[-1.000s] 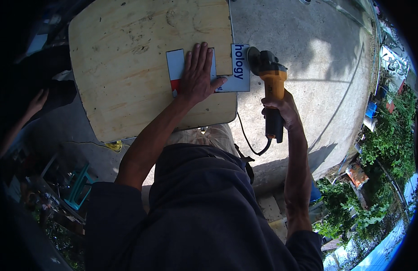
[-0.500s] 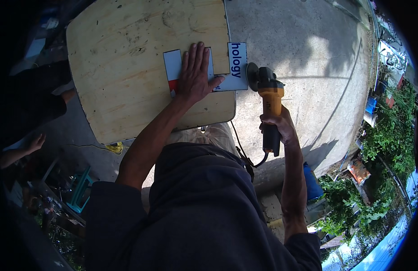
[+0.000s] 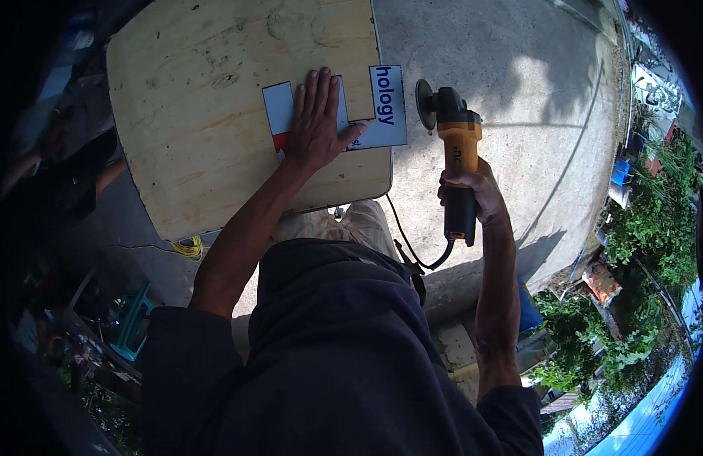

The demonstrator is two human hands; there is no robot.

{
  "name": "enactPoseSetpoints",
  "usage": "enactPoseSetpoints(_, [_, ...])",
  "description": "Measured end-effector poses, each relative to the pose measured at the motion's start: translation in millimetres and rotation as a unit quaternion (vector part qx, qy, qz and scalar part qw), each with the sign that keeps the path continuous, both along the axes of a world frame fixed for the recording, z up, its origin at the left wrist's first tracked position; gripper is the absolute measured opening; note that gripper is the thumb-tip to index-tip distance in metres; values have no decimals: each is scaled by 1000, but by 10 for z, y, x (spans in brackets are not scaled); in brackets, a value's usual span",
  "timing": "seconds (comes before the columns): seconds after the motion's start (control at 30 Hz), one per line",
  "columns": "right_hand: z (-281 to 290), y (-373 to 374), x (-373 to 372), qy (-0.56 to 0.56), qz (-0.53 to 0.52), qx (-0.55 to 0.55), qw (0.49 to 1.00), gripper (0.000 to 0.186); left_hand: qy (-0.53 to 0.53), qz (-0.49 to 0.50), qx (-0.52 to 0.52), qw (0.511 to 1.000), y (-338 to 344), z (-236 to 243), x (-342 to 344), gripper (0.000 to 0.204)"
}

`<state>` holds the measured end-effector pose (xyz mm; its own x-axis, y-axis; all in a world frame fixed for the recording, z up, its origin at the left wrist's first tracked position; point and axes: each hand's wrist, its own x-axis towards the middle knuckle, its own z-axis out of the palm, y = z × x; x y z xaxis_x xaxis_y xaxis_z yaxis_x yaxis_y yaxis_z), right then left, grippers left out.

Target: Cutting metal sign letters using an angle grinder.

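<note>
My left hand (image 3: 317, 135) lies flat, fingers stretched out, on a stepped, notched white sheet panel (image 3: 389, 134) with dark lettering and a red patch. The panel rests on a wooden tabletop (image 3: 192, 121), and its right end sticks out past the table's edge. Off to the right, my right hand (image 3: 484, 194) is wrapped round the body of a yellow and black angle grinder (image 3: 461, 140). The grinder's disc (image 3: 425, 104) faces the panel's right end, with a gap between them. A black cord hangs from the grinder's rear end.
Concrete floor (image 3: 511, 144) stretches to the right of the table, with plants (image 3: 655, 205) along its far side. At left, another person's arm (image 3: 110, 175) shows near the table. A yellow cord (image 3: 188, 248) and a green stool (image 3: 133, 323) are on the lower left.
The gap between the grinder's disc and the panel has widened. My left hand and the panel have shifted slightly left. The other person at left has moved their arms.
</note>
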<state>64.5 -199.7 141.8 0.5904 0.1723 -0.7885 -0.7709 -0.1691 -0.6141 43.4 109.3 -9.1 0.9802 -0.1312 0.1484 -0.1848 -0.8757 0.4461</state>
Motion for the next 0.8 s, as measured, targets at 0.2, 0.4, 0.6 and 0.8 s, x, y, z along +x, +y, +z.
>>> enactPoseSetpoints(0.2, [-127,45,310,27,16,37,999,35,1,6,-2,1000,0,9,5,105])
enactPoseSetpoints(0.4, [-202,89,406,52,15,69,996,34,1,5,9,1000,1,31,6,104])
enactPoseSetpoints(0.6, [-257,90,388,62,42,66,995,32,8,4,17,1000,-15,55,12,103])
enactPoseSetpoints(0.8, [-209,91,229,62,25,56,996,33,7,6,15,1000,-7,51,-3,104])
